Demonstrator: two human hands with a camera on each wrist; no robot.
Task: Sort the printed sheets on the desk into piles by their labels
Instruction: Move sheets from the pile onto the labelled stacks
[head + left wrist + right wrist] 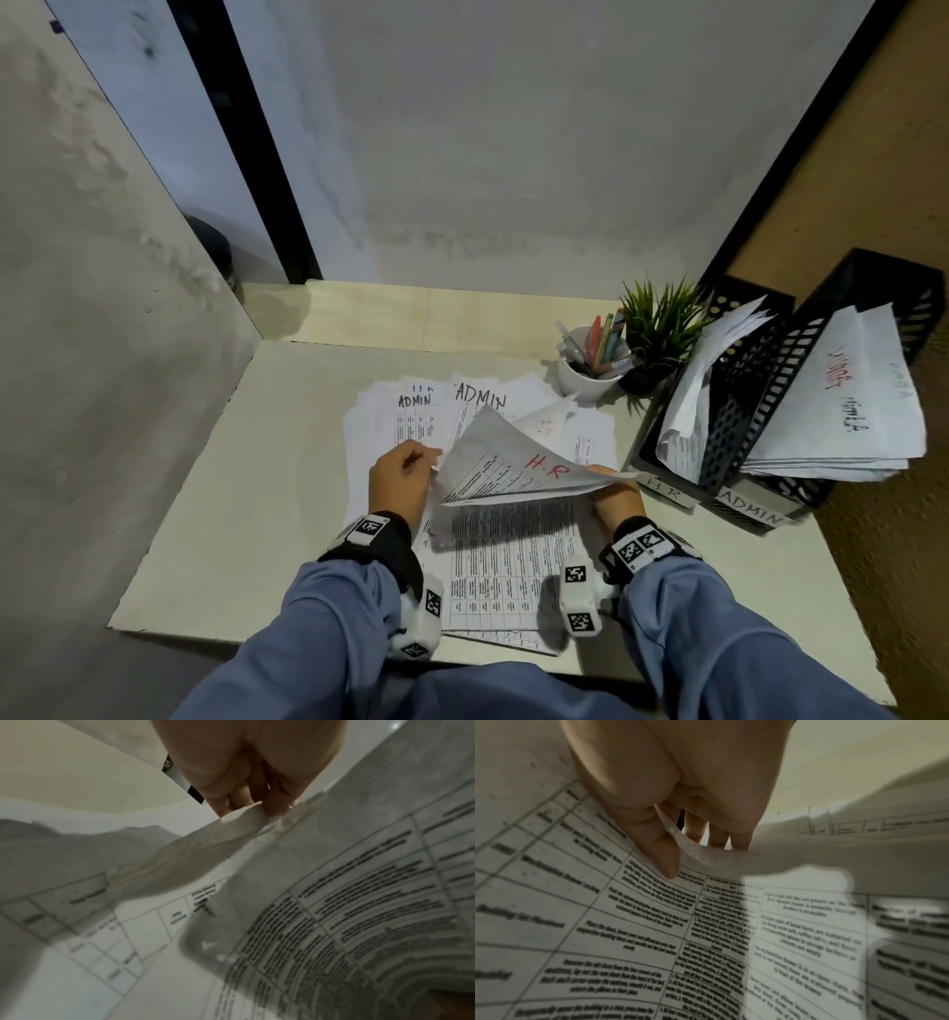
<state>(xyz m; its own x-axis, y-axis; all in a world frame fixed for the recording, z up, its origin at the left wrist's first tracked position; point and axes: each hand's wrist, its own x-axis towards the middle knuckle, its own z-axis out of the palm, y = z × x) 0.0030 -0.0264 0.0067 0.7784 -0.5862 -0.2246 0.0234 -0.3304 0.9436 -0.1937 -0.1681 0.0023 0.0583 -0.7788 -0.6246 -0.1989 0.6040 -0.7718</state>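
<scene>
From the head camera, a pale desk [215, 514] carries a spread of printed sheets [411, 426] near its middle; two of them bear "ADMIN" in black handwriting at the top, and one partly hidden behind shows blue letters that look like "H R". Both hands lift one sheet [513, 462] off the spread, so that it arches above the pages beneath; it carries "H.R" in red marker over a printed table. The left hand [403, 475] holds its left edge with curled fingers, and the right hand [613, 493] pinches its right corner. Under it lies another table-printed page [503, 565], close to the desk's near edge. At the right stand two black mesh trays: the nearer one [729, 411] has a tag reading "H R", the other [821, 360] a tag reading "ADMIN", and both already hold papers, some with handwriting too slanted to read. Behind them sit a white cup of pens [590, 367] and a small green plant [660, 324].

The left wrist camera shows the left hand [246, 770] gripping a paper edge [241, 817] between thumb and fingers; the print is too blurred to read.

The right wrist camera shows the right hand [680, 791] with thumb on top and fingers beneath the lifted sheet [603, 902], whose table text is mostly illegible.
</scene>
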